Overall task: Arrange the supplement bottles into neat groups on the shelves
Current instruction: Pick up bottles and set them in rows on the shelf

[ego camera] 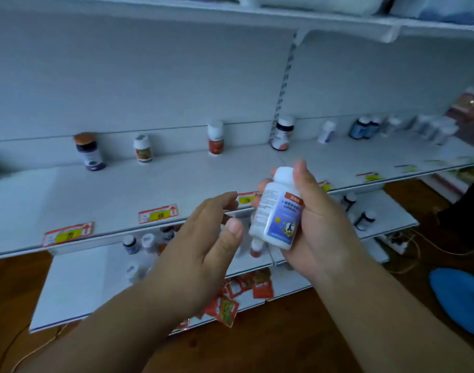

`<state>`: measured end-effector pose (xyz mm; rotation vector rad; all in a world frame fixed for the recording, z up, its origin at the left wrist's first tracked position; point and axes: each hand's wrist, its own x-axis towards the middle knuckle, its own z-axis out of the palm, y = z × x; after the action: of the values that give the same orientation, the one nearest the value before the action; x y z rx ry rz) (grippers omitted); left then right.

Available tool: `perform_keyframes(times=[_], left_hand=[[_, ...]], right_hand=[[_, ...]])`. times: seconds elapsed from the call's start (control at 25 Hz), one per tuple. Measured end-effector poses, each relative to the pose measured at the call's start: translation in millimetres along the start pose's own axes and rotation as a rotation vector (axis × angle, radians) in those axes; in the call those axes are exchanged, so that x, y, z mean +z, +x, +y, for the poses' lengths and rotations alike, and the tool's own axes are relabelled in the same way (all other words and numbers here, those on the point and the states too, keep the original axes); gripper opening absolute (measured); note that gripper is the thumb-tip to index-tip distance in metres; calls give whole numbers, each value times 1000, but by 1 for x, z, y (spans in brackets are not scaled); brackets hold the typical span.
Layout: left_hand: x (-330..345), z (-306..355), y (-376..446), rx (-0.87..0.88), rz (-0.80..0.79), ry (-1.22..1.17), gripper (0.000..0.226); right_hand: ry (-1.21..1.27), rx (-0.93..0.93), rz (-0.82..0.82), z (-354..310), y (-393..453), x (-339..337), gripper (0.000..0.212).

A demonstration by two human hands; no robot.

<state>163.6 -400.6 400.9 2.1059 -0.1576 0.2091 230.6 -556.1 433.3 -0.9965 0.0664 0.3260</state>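
Observation:
My right hand point(322, 227) grips a white bottle with a blue label point(277, 211), held upright in front of the middle shelf point(176, 181). My left hand point(203, 243) hovers just left of the bottle with relaxed fingers, holding nothing. Along the back of the middle shelf stand a purple bottle with an orange cap point(89, 152), a small white bottle with an orange label point(143, 148), a white bottle with a red label point(215, 137) and a dark bottle with a white cap point(282, 133). Further right is a cluster of blue and white bottles point(365, 127).
The lower shelf point(77, 286) carries several bottles point(139, 244) behind my hands and two dark bottles point(365, 219) on the right. Red sachets point(230, 300) lie on the bottom shelf. A blue object point(459, 297) and cables lie on the wooden floor at right.

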Motion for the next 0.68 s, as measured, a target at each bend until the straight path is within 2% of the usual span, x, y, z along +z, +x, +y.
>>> perform_keyframes(times=[0.24, 0.36, 0.48, 0.68], left_hand=[[97, 59, 85, 27, -160, -32, 82], [126, 67, 121, 1, -231, -5, 86], [149, 62, 156, 19, -283, 23, 78], [188, 52, 249, 128, -411, 4, 76]], right_hand=[[-214, -199, -9, -89, 30, -87, 24], [-230, -232, 25, -111, 59, -116, 25], [-242, -251, 59, -127, 89, -137, 30], [-271, -259, 228, -167, 138, -172, 35]])
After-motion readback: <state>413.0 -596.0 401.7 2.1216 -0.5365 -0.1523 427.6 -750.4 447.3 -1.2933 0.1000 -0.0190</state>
